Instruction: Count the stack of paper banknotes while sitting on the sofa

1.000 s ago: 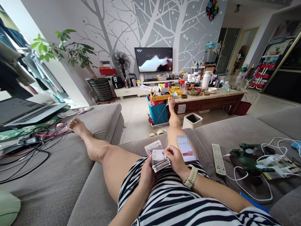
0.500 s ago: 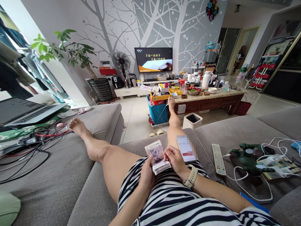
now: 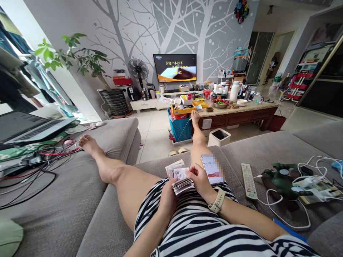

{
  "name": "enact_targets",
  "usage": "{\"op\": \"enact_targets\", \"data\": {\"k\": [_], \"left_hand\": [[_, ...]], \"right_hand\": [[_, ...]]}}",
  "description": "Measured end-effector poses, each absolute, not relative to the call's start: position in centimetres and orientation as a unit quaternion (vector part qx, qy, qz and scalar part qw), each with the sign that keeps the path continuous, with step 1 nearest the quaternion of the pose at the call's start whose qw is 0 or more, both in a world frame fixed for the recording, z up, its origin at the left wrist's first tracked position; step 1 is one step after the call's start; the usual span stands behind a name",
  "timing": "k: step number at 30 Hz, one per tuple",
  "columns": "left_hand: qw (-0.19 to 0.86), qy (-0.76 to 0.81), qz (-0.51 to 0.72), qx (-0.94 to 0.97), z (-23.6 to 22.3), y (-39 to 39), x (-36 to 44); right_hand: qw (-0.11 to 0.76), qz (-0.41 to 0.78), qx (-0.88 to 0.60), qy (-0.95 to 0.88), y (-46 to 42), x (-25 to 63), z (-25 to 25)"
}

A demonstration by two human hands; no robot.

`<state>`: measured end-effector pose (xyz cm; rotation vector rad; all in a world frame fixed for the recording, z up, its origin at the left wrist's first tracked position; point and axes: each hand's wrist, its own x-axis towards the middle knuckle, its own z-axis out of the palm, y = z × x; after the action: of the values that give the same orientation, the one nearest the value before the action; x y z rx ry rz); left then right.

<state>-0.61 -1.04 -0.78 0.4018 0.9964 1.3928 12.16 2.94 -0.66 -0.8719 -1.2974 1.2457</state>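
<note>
A folded stack of banknotes [image 3: 182, 186] is held over my lap, its fanned lower edges toward me. My left hand [image 3: 168, 195] is closed around the stack's left side, the thumb on top. At the upper right of the notes, my right hand [image 3: 200, 180] pinches the corner of one banknote [image 3: 181, 174] marked with a 5. More notes spread out behind it at the upper left. Just past my right hand a phone [image 3: 211, 168] lies on my right thigh, screen up with a timer showing, part of it blurred out. A pale watch sits on my right wrist.
Right on the sofa lie a remote control [image 3: 249, 181], a dark green figure-like device [image 3: 284, 180] and a power strip with white cables. A laptop [image 3: 40, 125] and tangled cords are at left. Ahead stand a white bin [image 3: 219, 137] and a crowded coffee table [image 3: 241, 115].
The top 5 note has swung up and toward the right, into my right fingertips. My right fingers have lifted slightly from the stack's lower part. My left hand has hardly moved.
</note>
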Motion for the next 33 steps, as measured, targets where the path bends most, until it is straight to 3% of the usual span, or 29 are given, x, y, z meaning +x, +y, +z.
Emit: {"op": "enact_targets", "data": {"k": [33], "left_hand": [[0.623,0.456,0.608,0.185,-1.2,-0.8,-0.8]], "right_hand": [[0.536,0.519,-0.343,-0.57,2.8,12.2,-0.1]]}}
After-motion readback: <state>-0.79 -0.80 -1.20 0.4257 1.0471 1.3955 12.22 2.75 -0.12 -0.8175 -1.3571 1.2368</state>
